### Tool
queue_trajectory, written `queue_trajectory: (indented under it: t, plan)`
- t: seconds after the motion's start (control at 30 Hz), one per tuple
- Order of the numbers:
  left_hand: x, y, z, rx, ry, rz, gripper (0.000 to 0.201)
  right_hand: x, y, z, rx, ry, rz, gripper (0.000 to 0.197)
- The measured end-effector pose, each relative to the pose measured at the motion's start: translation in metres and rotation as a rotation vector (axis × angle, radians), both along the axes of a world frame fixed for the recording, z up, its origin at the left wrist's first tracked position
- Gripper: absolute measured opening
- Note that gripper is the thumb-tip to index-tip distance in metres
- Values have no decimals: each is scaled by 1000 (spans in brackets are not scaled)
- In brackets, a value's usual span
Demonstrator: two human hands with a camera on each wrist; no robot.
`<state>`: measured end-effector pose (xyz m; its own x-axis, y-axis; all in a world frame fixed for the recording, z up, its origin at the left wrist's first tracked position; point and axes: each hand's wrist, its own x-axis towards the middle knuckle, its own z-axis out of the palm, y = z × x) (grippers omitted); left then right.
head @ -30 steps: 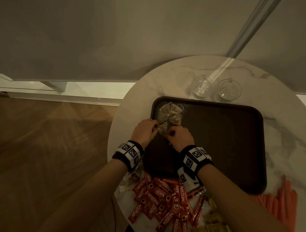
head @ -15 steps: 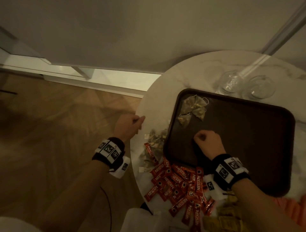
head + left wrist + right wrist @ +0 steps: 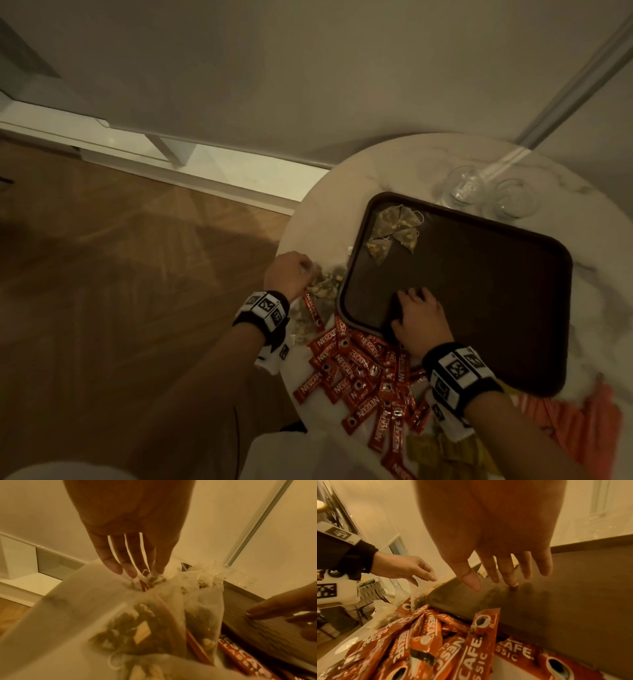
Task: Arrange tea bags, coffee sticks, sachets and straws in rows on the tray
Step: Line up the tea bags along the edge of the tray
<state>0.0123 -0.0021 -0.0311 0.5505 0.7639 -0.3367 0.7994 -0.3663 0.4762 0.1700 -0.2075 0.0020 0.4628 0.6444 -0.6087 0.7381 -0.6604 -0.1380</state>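
Head view: tray (image 3: pixel 513 308) holds four tea bags (image 3: pixel 394 231) at ten o'clock; red sticks (image 3: pixel 359 370) read NESCAFE. Left hand (image 3: pixel 286 274) pinches a loose tea bag (image 3: pixel 147 577); right hand (image 3: pixel 419 320) rests flat, fingers spread.

marble table (image 3: pixel 318 219), two glasses (image 3: pixel 493 197), wooden floor (image 3: pixel 120 257)

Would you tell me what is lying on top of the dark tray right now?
Pyramid tea bags cluster in the tray's far left corner, and the right hand rests near its front edge. The hand hides whatever lies beneath it.

tray (image 3: pixel 496 291) middle bare | near edge — coffee sticks (image 3: pixel 359 373) crowd
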Motion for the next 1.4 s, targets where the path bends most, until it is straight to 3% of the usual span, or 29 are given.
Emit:
queue_trajectory:
  t: [0.23,0.37,0.47,0.57,0.67,0.83,1.1,1.4]
  plan:
    - [-10,8,25,-116,-290,194,15,3,13,13,18,91,-126,51]
    - [-10,5,56,-304,-480,242,13,-8,10,23,152,175,-167,42]
    - [-8,-7,76,-382,-560,240,18,-19,6,32,350,326,-275,49]
    - [-1,-23,94,-386,-608,156,22,-24,13,46,580,476,-421,60]
    - [10,-38,111,-425,-652,29,23,-25,26,61,687,651,-490,66]
    - [30,-52,134,-585,-753,38,27,-29,28,74,659,702,-351,20]
    - [40,-55,141,-711,-793,159,21,-26,-8,78,692,1007,-586,11]
    - [38,-62,135,-882,-805,198,22,-17,-26,94,893,960,-804,10]
